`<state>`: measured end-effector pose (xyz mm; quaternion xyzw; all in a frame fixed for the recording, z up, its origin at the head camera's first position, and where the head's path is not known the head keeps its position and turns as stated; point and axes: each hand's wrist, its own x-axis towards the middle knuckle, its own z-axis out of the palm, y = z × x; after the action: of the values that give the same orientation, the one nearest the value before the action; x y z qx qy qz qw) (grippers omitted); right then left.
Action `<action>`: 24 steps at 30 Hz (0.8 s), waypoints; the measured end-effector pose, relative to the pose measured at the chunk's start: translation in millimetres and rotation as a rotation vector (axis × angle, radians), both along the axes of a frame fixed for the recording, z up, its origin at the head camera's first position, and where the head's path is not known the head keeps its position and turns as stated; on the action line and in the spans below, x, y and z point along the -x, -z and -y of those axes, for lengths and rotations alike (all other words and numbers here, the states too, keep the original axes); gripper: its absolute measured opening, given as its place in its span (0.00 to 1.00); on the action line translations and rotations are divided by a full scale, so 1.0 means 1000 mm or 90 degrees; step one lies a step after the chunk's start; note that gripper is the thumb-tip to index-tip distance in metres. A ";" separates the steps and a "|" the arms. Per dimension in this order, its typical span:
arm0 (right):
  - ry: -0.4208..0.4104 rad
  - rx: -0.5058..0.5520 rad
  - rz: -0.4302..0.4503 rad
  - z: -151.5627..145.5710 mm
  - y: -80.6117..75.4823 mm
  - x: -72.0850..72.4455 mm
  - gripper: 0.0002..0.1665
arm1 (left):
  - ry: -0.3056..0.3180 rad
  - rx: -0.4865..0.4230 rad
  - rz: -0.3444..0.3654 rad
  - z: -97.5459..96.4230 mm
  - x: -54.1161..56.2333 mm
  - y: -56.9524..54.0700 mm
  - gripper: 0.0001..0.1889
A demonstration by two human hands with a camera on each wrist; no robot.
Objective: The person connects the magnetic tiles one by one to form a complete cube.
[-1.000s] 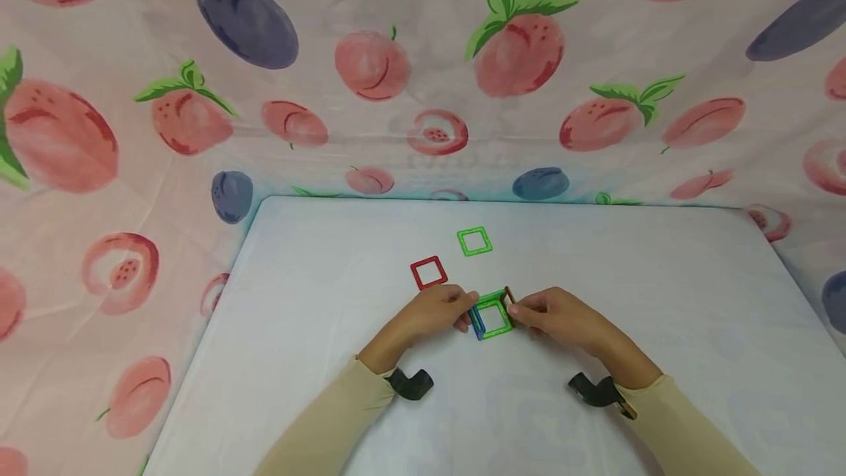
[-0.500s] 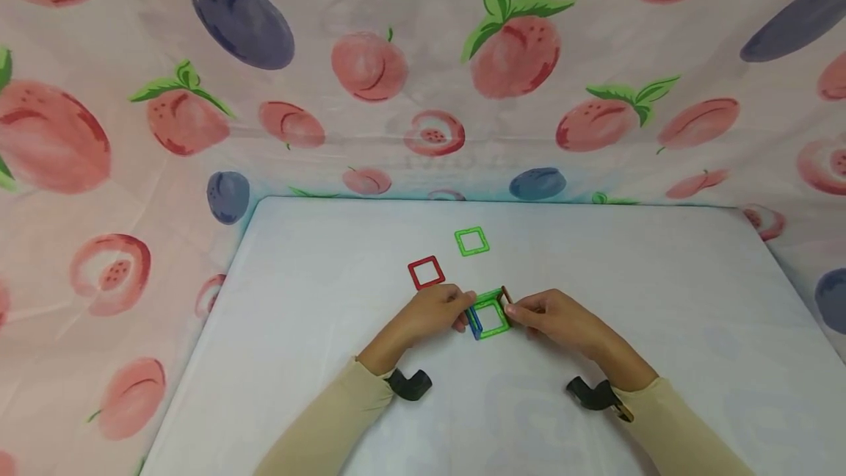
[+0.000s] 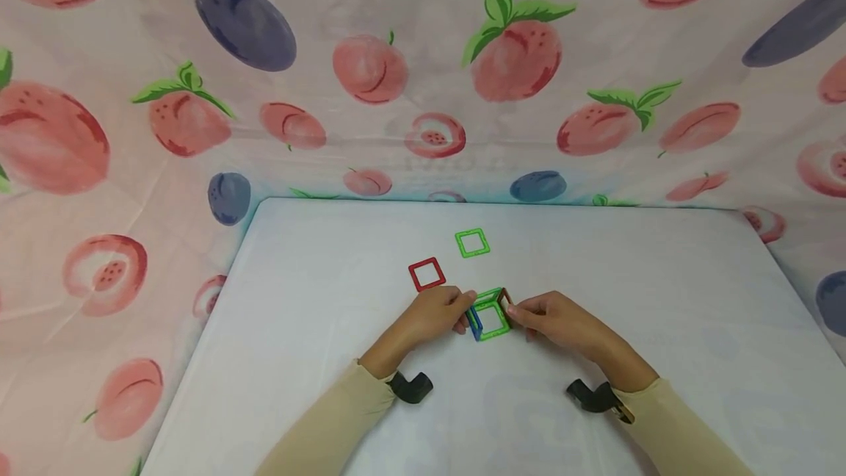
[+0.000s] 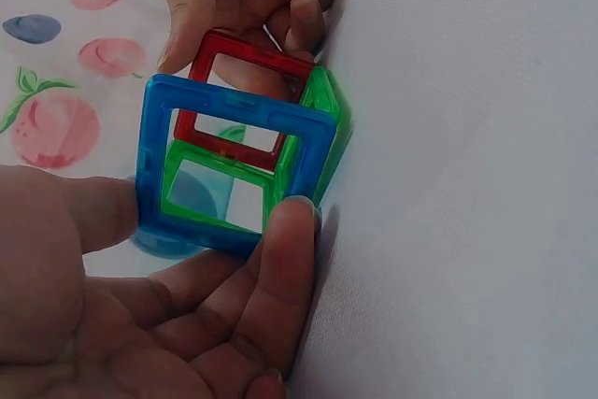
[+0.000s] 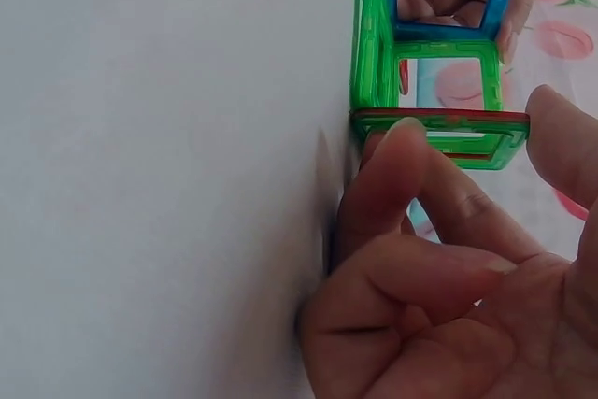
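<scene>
In the head view, both hands hold opposite sides of a box-like build of square see-through magnetic tiles. My left hand [image 3: 432, 312] pinches the blue tile [image 4: 238, 103], its left wall, between thumb and fingers. My right hand [image 3: 558, 320] holds the red tile [image 4: 252, 49], its right wall, with the thumb at the upper edge and a fingertip low on the outer face. A green tile [image 3: 497, 333] lies flat as the base. Another green tile [image 5: 448, 49] stands as the far wall, between the blue and red ones. The near side and the top are open.
A loose red tile [image 3: 427, 274] lies flat just beyond my left hand, and a loose green tile [image 3: 472, 243] lies farther back. The white table [image 3: 330, 255] ends at a fruit-print cloth [image 3: 370, 131]. Black wrist mounts [image 3: 411, 388] stick out from both sleeves.
Both hands keep their grip in nearly the same place. The upright red tile has turned slightly against the far green wall. The loose tiles have stayed put.
</scene>
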<state>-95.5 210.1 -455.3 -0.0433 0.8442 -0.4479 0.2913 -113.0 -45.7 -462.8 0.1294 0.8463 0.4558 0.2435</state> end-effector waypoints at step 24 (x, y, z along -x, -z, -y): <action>-0.003 -0.011 -0.002 0.001 0.005 -0.003 0.24 | -0.060 0.060 -0.090 -0.013 -0.011 0.006 0.24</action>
<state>-92.2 209.1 -460.3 -0.0434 0.8486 -0.4396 0.2912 -101.7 -32.9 -468.7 0.1094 0.8870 0.4163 0.1671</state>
